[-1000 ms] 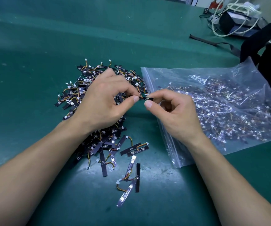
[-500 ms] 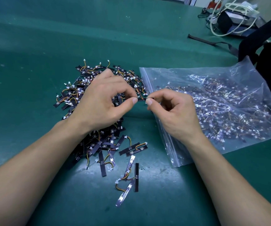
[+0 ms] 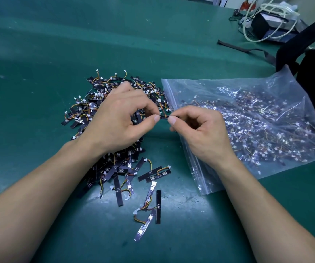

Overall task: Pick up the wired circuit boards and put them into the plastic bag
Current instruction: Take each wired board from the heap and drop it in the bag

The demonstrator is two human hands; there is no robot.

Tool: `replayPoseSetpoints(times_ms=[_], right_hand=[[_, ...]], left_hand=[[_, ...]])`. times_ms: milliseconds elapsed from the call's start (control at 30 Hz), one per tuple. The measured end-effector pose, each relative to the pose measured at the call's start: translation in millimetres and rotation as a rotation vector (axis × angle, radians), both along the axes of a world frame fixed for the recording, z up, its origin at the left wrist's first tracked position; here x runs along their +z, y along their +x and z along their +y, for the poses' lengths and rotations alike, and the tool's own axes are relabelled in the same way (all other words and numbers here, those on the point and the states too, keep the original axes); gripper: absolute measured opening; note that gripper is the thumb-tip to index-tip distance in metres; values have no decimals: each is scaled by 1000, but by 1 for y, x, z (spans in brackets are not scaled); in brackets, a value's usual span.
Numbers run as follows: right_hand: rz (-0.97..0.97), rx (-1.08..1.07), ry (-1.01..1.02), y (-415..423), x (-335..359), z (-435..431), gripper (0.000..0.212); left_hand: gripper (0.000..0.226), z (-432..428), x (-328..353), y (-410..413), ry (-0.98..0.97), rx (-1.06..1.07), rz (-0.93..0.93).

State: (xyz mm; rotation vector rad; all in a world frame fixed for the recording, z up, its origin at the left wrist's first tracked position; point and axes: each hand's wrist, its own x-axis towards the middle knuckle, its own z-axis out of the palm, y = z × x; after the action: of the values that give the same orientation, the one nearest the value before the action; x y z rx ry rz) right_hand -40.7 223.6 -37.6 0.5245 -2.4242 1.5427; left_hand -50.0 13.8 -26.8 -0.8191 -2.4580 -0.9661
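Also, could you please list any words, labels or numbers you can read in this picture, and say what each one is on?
No text can be read.
Small black wired circuit boards: pale marks, too small to read.
Clear plastic bag: no print visible.
Black box with white cables, far right: too blurred to read.

The left forearm (image 3: 39,188) and right forearm (image 3: 266,205) are bare from the frame's lower edge to the wrists. The left hand (image 3: 118,120) and right hand (image 3: 202,133) are bare too. The thumbnails (image 3: 156,118) seem cut short, though the wide-angle view blurs them.
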Motion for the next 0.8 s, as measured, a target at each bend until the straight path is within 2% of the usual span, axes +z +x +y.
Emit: replayPoseSetpoints(times_ms=[500, 800], right_hand=[[-15, -8, 0, 0, -2, 1, 4], [-8, -4, 22, 0, 0, 1, 9]], left_hand=[[11, 1, -1, -1, -6, -9, 46], [10, 0, -2, -1, -12, -17, 40]])
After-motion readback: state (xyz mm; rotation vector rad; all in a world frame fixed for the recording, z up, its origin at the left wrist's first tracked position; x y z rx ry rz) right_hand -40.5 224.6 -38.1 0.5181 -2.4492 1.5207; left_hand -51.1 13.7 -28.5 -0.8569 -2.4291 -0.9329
